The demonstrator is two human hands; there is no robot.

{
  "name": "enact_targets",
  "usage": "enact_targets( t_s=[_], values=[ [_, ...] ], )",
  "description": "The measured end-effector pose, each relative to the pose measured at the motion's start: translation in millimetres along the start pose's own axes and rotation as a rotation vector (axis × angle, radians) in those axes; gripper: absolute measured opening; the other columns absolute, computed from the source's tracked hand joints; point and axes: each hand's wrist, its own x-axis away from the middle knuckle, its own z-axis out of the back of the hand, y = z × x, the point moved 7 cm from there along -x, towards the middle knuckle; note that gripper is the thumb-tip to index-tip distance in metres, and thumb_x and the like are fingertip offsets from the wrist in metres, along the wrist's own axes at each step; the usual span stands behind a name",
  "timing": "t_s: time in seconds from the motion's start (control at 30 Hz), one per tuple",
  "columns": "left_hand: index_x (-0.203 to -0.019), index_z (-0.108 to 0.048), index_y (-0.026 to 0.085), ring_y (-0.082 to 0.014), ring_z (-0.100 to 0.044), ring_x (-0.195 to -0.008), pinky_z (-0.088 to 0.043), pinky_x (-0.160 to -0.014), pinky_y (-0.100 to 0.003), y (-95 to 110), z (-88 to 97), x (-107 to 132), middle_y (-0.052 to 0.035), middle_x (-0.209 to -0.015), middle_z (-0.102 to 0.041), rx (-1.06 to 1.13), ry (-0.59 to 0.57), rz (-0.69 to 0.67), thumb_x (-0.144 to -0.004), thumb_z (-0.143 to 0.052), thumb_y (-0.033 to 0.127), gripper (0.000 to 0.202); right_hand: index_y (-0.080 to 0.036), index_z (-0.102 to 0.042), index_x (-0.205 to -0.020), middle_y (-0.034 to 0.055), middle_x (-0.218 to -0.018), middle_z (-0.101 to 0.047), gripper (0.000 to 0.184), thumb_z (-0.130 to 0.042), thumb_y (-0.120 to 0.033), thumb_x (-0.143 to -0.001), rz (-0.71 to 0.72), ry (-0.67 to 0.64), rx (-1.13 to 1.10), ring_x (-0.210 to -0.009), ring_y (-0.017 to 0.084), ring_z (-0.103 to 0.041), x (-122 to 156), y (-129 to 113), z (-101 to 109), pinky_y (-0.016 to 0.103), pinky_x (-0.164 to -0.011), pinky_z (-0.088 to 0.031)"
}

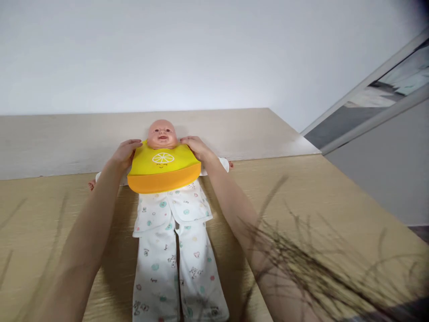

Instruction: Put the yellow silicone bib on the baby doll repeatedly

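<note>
Yellow, with an orange pocket [164,182], the bib [161,170] lies across the front of a doll [162,134] stretched face-up on the desk [298,176]. The left hand [125,152] and right hand [197,147] are at the bib's upper corners; whether their fingers clamp its edges or merely rest there cannot be told. An uneven pull could skew the bib or drag the doll sideways.

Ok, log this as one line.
left hand: at upper edge of yellow bib | right hand: at opposite upper edge | doll: face-up on table, bib over chest
</note>
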Motion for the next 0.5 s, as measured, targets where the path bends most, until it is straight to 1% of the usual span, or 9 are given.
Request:
enact_targets(
  t_s=[0.07,0.13,0.2,0.27,0.37,0.5],
  values=[
    [-0.1,-0.07,0.017,-0.0154,-0.061,-0.06,-0.046,-0.053,-0.024,4,3.0,6,-0.0008,-0.073,-0.065,0.001,0.009,0.0,-0.061,-0.08,0.018,0.04,-0.017,-0.064,-0.078,0.0001,-0.071,-0.065,0.008,-0.07,-0.017,-0.073,-0.018,-0.035,-0.053,-0.066,0.014,-0.061,3,0,1,0.023,-0.061,-0.048],
    [-0.106,-0.069,0.018,-0.0164,-0.062,-0.058,-0.047,-0.053,-0.025,4,1.7,10,-0.0009,-0.072,-0.067,-0.038,0.033,0.039,-0.058,-0.08,0.014,0.05,-0.017,-0.068,-0.093,0.001,-0.084,-0.072,0.025,-0.077,-0.017,-0.07,-0.056,-0.088,-0.108,-0.073,0.016,-0.067,7,2,-1,0.024,-0.067,-0.053],
    [-0.104,-0.069,0.018,-0.0194,-0.066,-0.061,-0.051,-0.055,-0.028,3,-2.5,13,-0.0034,-0.074,-0.07,-0.081,0.062,0.083,-0.056,-0.078,0.01,0.049,-0.019,-0.068,-0.11,0.0024,-0.096,-0.077,0.046,-0.083,-0.016,-0.066,-0.09,-0.131,-0.161,-0.082,0.019,-0.073,11,5,-5,0.027,-0.074,-0.058],
    [-0.1,-0.068,0.018,-0.0218,-0.069,-0.064,-0.055,-0.059,-0.031,2,-7.3,16,-0.0051,-0.075,-0.072,-0.1,0.082,0.107,-0.057,-0.076,0.009,0.045,-0.02,-0.065,-0.119,0.0029,-0.099,-0.078,0.057,-0.082,-0.013,-0.066,-0.106,-0.106,-0.211,-0.084,0.019,-0.075,12,8,-6,0.03,-0.078,-0.061],
    [-0.102,-0.068,0.02,-0.0226,-0.069,-0.065,-0.058,-0.061,-0.033,1,-8.9,17,-0.0045,-0.075,-0.072,-0.085,0.112,0.113,-0.057,-0.079,0.009,0.047,-0.02,-0.061,-0.123,0.0019,-0.094,-0.077,0.057,-0.077,-0.01,-0.069,-0.099,-0.002,-0.281,-0.081,0.019,-0.074,11,11,-5,0.03,-0.078,-0.062],
    [-0.103,-0.068,0.02,-0.0233,-0.07,-0.068,-0.06,-0.065,-0.036,-5,-6.8,14,-0.005,-0.079,-0.072,-0.019,0.11,0.117,-0.056,-0.079,0.008,0.051,-0.02,-0.062,-0.122,0.0017,-0.093,-0.077,0.054,-0.076,-0.01,-0.07,-0.077,0.027,-0.329,-0.079,0.018,-0.074,8,15,-6,0.029,-0.075,-0.061]
  ],
)
